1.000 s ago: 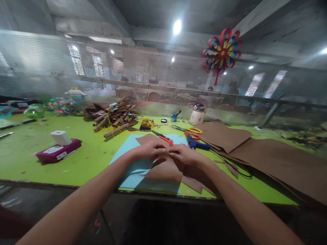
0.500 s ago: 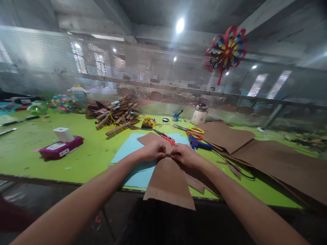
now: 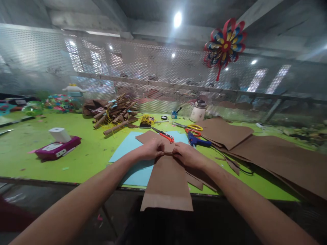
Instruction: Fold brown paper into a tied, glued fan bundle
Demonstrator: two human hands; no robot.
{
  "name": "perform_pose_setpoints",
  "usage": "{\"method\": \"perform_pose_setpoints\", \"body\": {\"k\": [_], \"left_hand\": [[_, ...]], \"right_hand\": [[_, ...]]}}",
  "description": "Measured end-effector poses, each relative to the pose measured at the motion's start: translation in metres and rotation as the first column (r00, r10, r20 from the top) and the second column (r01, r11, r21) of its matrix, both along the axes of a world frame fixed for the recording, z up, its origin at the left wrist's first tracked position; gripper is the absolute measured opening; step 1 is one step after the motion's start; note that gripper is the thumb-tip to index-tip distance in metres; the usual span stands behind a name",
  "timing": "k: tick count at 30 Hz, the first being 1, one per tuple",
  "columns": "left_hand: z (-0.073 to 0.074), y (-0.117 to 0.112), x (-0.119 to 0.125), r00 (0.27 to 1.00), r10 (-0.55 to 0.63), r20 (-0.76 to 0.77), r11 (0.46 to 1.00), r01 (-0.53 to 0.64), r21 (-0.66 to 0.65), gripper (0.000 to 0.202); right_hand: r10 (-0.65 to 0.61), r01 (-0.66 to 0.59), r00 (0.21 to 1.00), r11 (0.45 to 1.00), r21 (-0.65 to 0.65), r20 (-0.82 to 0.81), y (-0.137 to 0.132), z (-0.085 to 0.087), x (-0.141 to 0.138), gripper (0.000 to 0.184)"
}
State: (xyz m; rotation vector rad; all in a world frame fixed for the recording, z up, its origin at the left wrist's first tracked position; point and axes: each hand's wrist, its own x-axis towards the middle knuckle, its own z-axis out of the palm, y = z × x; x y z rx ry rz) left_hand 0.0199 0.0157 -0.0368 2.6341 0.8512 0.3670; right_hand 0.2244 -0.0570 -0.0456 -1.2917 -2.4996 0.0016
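Observation:
A strip of brown kraft paper lies in front of me, its near end hanging over the table edge. Its far edge is rolled or folded into a narrow band between my hands. My left hand pinches the left end of that band, and my right hand pinches the right end. Beneath them are light blue sheets and another brown paper piece. Just beyond my fingers rests a red utility knife. To the right of my right hand lies a blue glue gun.
Scissors lie behind the glue gun. Large brown sheets cover the right side. Rolled paper tubes with yellow string are piled at back left. A purple box carries a white block. A jar stands near the mesh.
My hands keep their pinch on the paper, with the rolled band showing a little more between them. The whole view has shifted slightly.

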Motion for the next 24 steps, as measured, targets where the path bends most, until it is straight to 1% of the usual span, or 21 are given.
{"method": "perform_pose_setpoints", "body": {"k": [8, 13, 17, 22, 24], "left_hand": [[0.004, 0.000, -0.003, 1.000, -0.017, -0.005, 0.999, 0.016, -0.039, 0.013], [0.006, -0.003, -0.003, 1.000, 0.012, -0.011, 1.000, -0.013, -0.021, 0.013], [0.007, -0.003, -0.004, 1.000, -0.008, -0.003, 1.000, 0.008, -0.005, 0.012], [0.006, 0.002, -0.008, 0.994, -0.102, 0.026, 0.995, 0.102, 0.008, 0.008], [0.005, 0.005, -0.009, 0.991, -0.136, 0.013, 0.991, 0.136, 0.010, 0.007]], "right_hand": [[-0.023, 0.024, 0.997, 1.000, -0.004, 0.075, -0.007, 0.010, 0.000, 0.010], [-0.044, 0.047, 0.995, 0.998, -0.034, 0.089, -0.007, 0.009, -0.002, 0.010], [-0.029, 0.032, 0.993, 0.999, -0.030, 0.114, -0.010, 0.007, -0.002, 0.004], [0.010, -0.011, 0.985, 1.000, 0.006, 0.175, -0.013, 0.005, -0.002, 0.021], [0.015, -0.019, 0.978, 1.000, 0.014, 0.210, -0.014, 0.005, -0.002, 0.023]]}}
